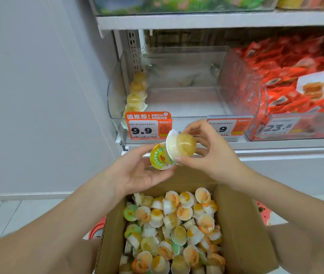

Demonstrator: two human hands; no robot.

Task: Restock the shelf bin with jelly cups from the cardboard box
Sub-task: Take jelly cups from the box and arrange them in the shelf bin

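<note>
The white shelf unit (pixel 216 21) rises beyond the two hands, and on it, just above and behind the grip, sits the clear shelf bin (pixel 177 103), mostly bare inside, with a short row of yellow jelly cups (pixel 136 93) lined along its left wall. To the right of the grip and higher, a neighbouring bin (pixel 305 123) is heaped with red snack packets (pixel 287 76). Directly below the hands stands the open cardboard box (pixel 242 230), filled with loose jelly cups (pixel 177 230) lying in all directions. Orange price tags (pixel 149 126) hang on the shelf edge right behind the grip.

The left hand (pixel 137 173) cradles one jelly cup (pixel 160 156) with curled fingers, its printed lid facing the camera. Touching that cup on its right side, a second jelly cup (pixel 182 144) is pinched by the right hand (pixel 208 153), thumb below and fingers over its domed bottom.
</note>
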